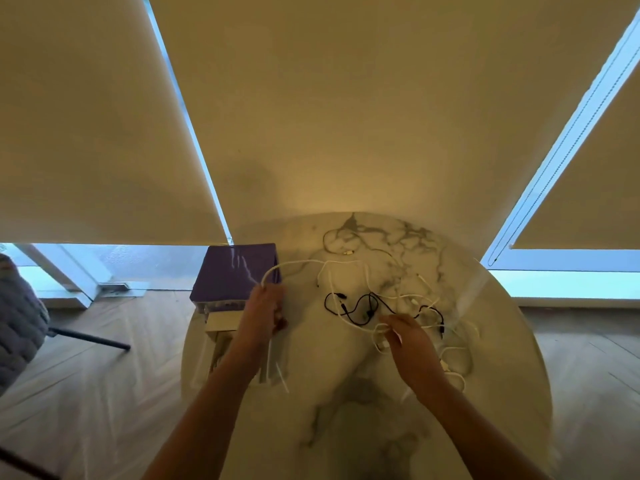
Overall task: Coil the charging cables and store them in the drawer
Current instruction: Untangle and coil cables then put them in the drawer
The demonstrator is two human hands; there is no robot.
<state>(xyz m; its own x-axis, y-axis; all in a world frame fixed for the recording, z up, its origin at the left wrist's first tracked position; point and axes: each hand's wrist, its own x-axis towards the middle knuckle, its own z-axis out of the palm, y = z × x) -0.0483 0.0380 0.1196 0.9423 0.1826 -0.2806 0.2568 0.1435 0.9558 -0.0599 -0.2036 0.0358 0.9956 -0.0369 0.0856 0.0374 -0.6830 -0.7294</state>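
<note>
We are gripping a white cable in our left hand, fingers curled round it, just right of the purple drawer box on the marble table. Our right hand is pinching another stretch of white cable, further right of the box. Between the hands a black cable is lying tangled with more white ones.

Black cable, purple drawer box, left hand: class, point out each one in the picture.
black cable (360, 308): head view, on its tangled middle loop.
purple drawer box (235, 271): head view, on its top face.
left hand (265, 311): head view, on its back.
</note>
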